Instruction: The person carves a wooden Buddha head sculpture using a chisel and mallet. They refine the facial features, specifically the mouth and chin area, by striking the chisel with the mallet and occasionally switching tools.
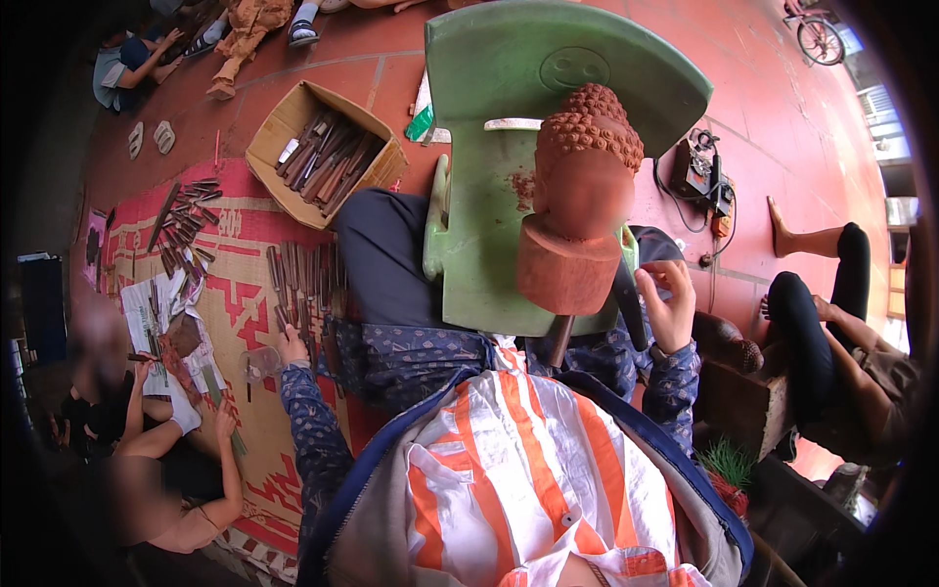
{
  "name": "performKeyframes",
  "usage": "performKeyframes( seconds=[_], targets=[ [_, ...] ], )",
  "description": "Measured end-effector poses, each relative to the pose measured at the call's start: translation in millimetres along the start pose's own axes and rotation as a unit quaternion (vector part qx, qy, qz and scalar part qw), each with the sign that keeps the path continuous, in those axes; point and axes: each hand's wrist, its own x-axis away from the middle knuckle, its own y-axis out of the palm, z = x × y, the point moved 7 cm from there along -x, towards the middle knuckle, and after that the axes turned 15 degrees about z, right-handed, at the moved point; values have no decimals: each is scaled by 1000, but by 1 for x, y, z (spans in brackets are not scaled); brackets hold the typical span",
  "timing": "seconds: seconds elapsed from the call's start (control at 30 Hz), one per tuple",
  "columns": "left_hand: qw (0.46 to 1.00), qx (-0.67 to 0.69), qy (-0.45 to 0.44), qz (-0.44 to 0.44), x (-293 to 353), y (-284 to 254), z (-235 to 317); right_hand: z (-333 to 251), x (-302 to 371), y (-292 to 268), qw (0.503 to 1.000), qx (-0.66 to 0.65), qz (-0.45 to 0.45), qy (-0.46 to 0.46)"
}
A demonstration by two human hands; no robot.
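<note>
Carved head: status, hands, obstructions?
Left hand at tool row; right hand near carved head; grips unclear. Dark flat piece between right hand and head. Green chair behind.

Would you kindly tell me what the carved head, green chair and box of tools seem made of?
Carved head: matte reddish-brown, probably wood given its crisp curls, though clay is possible.
Green chair: smooth, likely plastic, judging by its moulded oval.
Box: matte brown, seemingly cardboard, from its thin walls.

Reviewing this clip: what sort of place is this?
Probably a shared carving workshop, though I can't be certain. A reddish carved head stands before the wearer, many chisel-like tools lie on a patterned mat, and a cardboard box holds more.
</note>
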Motion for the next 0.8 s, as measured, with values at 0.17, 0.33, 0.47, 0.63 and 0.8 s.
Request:
performKeyframes(
  seconds=[0.17, 0.33, 0.47, 0.63, 0.8],
  targets=[
    [997, -50, -55, -21, 26, 15, -64, 11, 9, 29, 983, 137, -118, -13],
    [995, -76, 15, -63, 29, 29, -84, 20, 5, 38, 972, 208, -87, -59],
    [990, -103, 38, -91, 38, 44, -65, 30, 4, 33, 978, 172, -85, -80],
    [970, -218, 76, -76, 23, 43, -79, 49, 3, 4, 980, 164, -105, -43],
    [970, -238, 28, -47, 45, 38, -53, 67, 19, -33, 986, 41, -111, 114]
  ],
)
